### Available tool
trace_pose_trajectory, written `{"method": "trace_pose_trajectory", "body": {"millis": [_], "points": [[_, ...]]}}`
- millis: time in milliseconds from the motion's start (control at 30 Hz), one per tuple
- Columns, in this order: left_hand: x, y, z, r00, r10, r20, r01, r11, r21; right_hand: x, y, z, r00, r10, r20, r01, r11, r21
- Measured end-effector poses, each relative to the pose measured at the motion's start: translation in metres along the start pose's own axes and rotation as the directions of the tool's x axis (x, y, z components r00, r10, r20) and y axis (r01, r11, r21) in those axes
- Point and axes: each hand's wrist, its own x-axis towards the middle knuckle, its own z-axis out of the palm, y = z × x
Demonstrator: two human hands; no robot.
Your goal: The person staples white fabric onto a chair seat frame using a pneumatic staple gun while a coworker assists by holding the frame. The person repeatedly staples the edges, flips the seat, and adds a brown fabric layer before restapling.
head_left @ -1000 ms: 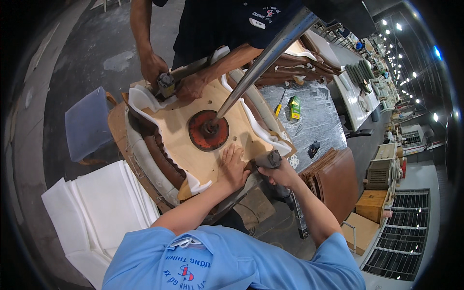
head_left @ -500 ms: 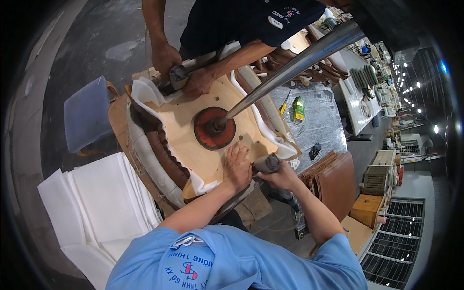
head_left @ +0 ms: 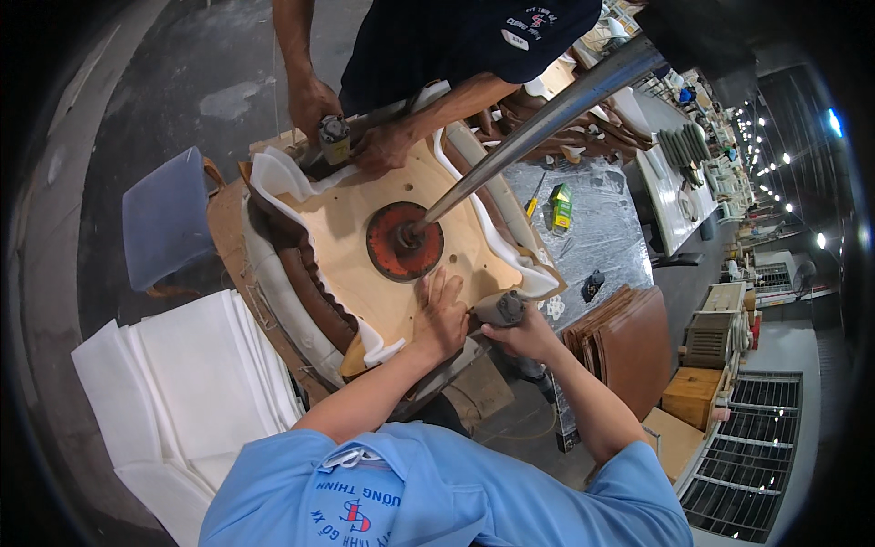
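Observation:
My left hand (head_left: 441, 317) lies with its fingers stretched out on the near edge of a pale plywood seat panel (head_left: 351, 239). In my right hand (head_left: 529, 335) is a grey pneumatic staple gun (head_left: 500, 309), held at the panel's near right edge; its nose is hidden. White padding (head_left: 483, 214) and brown leather (head_left: 305, 264) run around the panel. A red round press plate (head_left: 387, 251) on a metal rod (head_left: 547, 118) sits on the panel's middle. Across from me, a co-worker's hand grips another staple gun (head_left: 334, 139), and their other hand rests by the panel's far edge.
White foam sheets (head_left: 196, 365) are stacked at the left, near a bluish plastic-covered cushion (head_left: 169, 219). On the right, a plastic-wrapped table (head_left: 602, 210) bears a green box (head_left: 561, 208) and a yellow-handled tool (head_left: 531, 204). Brown panels (head_left: 629, 346) stand stacked beside my right arm.
My right hand and its staple gun have shifted slightly left along the edge. My left hand has moved slightly left. The co-worker's staple gun has tilted more upright.

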Motion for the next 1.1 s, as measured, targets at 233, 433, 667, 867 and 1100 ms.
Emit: {"method": "trace_pose_trajectory", "body": {"millis": [233,433,667,867,1100], "points": [[-0.006,0.001,-0.011,0.997,0.014,0.074,-0.016,1.0,0.021,0.007,-0.003,-0.001,1.0,0.016,0.012,-0.015,0.996,-0.086],[-0.01,-0.002,-0.009,0.999,0.036,-0.037,-0.037,0.999,-0.025,-0.003,-0.008,0.004,1.0,-0.013,0.015,0.014,0.999,-0.03],[-0.01,-0.003,-0.008,1.0,0.025,-0.005,-0.025,0.999,-0.027,-0.003,-0.017,0.012,0.995,0.097,0.035,-0.087,0.97,-0.225],[-0.015,-0.004,-0.019,0.997,-0.016,0.072,0.013,0.999,0.041,0.001,-0.009,0.012,0.999,0.043,-0.011,-0.044,0.978,-0.205],[-0.017,-0.004,-0.024,0.999,-0.014,0.051,0.014,1.0,0.004,-0.012,-0.012,0.011,0.995,0.101,-0.008,-0.102,0.989,-0.106]]}}
